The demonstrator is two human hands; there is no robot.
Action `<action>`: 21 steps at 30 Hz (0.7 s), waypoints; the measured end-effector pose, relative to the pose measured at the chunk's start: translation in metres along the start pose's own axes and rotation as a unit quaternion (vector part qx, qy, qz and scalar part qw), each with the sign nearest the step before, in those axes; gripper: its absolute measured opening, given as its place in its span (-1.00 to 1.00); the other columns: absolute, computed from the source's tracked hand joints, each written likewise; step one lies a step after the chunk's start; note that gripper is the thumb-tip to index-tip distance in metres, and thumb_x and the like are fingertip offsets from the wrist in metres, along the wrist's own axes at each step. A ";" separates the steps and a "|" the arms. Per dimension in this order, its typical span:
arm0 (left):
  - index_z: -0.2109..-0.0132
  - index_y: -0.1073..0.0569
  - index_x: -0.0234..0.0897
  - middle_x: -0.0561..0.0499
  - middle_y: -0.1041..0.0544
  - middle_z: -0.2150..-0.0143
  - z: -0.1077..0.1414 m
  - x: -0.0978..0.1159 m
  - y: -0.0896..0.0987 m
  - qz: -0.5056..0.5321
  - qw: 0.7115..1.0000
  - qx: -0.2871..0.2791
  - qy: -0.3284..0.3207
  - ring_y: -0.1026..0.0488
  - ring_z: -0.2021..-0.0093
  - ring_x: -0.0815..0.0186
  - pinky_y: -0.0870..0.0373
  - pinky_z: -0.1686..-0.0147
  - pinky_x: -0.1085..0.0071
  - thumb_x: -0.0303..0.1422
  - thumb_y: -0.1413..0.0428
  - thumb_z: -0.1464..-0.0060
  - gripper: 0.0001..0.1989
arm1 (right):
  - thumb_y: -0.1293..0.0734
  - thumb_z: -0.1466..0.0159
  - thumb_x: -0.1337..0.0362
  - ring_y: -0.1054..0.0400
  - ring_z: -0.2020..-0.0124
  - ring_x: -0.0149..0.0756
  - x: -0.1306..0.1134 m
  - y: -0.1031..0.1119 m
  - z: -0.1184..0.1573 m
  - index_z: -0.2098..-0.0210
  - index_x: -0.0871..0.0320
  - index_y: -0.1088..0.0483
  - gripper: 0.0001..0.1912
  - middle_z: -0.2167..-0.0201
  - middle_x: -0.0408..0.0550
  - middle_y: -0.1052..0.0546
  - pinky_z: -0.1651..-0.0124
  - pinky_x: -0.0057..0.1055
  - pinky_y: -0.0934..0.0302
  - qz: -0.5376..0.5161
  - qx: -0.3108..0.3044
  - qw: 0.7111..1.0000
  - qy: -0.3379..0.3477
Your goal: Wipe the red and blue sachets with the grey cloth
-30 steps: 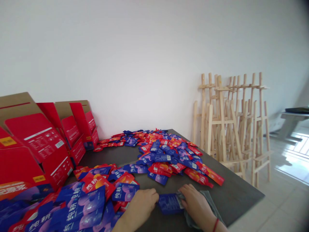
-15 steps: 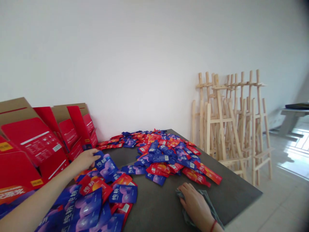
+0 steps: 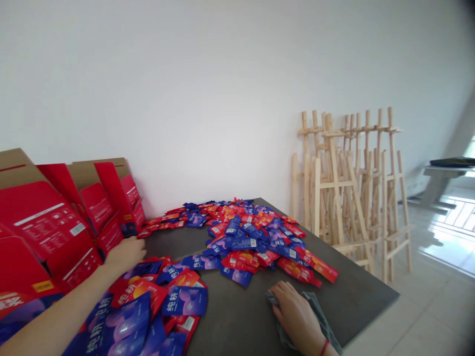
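Glossy flat pouches point(image 3: 184, 300), some deep blue with purple round fruit and white characters, others red with orange fruit, overlap in a near spread and a larger heap behind it on a dark grey table point(image 3: 237, 314). The left hand point(image 3: 126, 253) is beside the near spread by open-flapped red cardboard boxes point(image 3: 48, 217), its grip impossible to tell; the right lies palm-down, fingers bent, on a crumpled grey-green cloth point(image 3: 322, 316), its grip also unclear.

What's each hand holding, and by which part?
Right hand covers the grey cloth's middle on the table; whether it's pinched or just pressed is unclear. Left hand: fingertips obscured, can't tell.
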State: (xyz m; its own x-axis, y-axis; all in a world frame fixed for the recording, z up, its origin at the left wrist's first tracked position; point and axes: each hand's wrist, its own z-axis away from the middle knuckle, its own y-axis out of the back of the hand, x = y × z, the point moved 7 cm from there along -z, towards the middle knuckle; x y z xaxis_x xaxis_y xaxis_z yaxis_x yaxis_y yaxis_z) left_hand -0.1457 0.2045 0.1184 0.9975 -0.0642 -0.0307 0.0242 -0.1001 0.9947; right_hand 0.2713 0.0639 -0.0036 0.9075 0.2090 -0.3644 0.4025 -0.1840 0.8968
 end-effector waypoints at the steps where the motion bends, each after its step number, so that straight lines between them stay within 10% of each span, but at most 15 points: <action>1: 0.36 -0.51 -0.29 -0.16 -0.54 0.24 -0.006 0.021 -0.006 -0.008 1.000 -0.013 -0.022 -0.47 0.14 0.04 -0.37 0.18 0.22 -0.32 -0.04 -0.01 -0.82 | -0.18 -0.17 0.45 -0.29 0.12 -0.20 0.000 0.000 0.000 0.22 0.08 -0.41 -0.73 0.20 -0.08 -0.45 0.07 -0.35 -0.12 -0.001 0.000 1.000 0.000; 6: 0.19 -0.52 -0.16 -0.09 -0.55 0.12 -0.022 0.128 -0.055 -0.026 0.986 -0.104 -0.129 -0.45 0.05 0.07 -0.34 0.07 0.29 -0.22 -0.25 0.27 -0.61 | -0.17 -0.19 0.43 -0.30 0.12 -0.21 0.001 0.002 0.001 0.19 0.08 -0.41 -0.73 0.19 -0.06 -0.45 0.05 -0.37 -0.13 -0.017 0.001 1.000 0.001; 10: 0.07 -0.48 -0.29 -0.27 -0.50 0.04 -0.022 0.158 -0.077 -0.053 0.981 -0.127 -0.139 -0.39 -0.02 -0.08 -0.31 0.02 0.13 -0.32 -0.30 0.40 -0.41 | -0.18 -0.19 0.42 -0.30 0.12 -0.21 0.003 0.002 0.001 0.18 0.07 -0.40 -0.73 0.19 -0.07 -0.46 0.04 -0.38 -0.12 -0.026 -0.004 1.000 -0.005; 16: 0.07 -0.46 -0.25 -0.22 -0.40 -0.04 -0.019 0.137 -0.053 -0.057 0.981 -0.114 -0.148 -0.30 -0.10 -0.04 -0.30 0.02 0.16 -0.21 -0.25 0.33 -0.43 | -0.19 -0.19 0.43 -0.30 0.12 -0.22 0.004 0.001 0.001 0.19 0.08 -0.41 -0.74 0.20 -0.08 -0.46 0.04 -0.38 -0.11 -0.037 0.007 0.999 0.001; 21: 0.04 -0.44 -0.26 -0.17 -0.41 0.02 -0.021 0.074 -0.017 -0.061 0.987 -0.118 -0.091 -0.35 -0.02 0.02 -0.34 0.10 0.27 -0.20 -0.20 0.34 -0.40 | -0.19 -0.20 0.42 -0.30 0.12 -0.21 0.004 0.000 0.001 0.20 0.08 -0.41 -0.75 0.20 -0.08 -0.46 0.03 -0.37 -0.10 -0.031 0.008 0.999 0.005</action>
State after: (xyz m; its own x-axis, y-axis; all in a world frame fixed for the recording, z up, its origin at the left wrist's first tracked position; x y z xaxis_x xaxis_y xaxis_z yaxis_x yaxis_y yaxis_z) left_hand -0.0707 0.2221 0.1012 0.9581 -0.2460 -0.1467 0.1793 0.1155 0.9770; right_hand 0.2745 0.0641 -0.0054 0.8793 0.2302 -0.4168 0.4602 -0.1858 0.8682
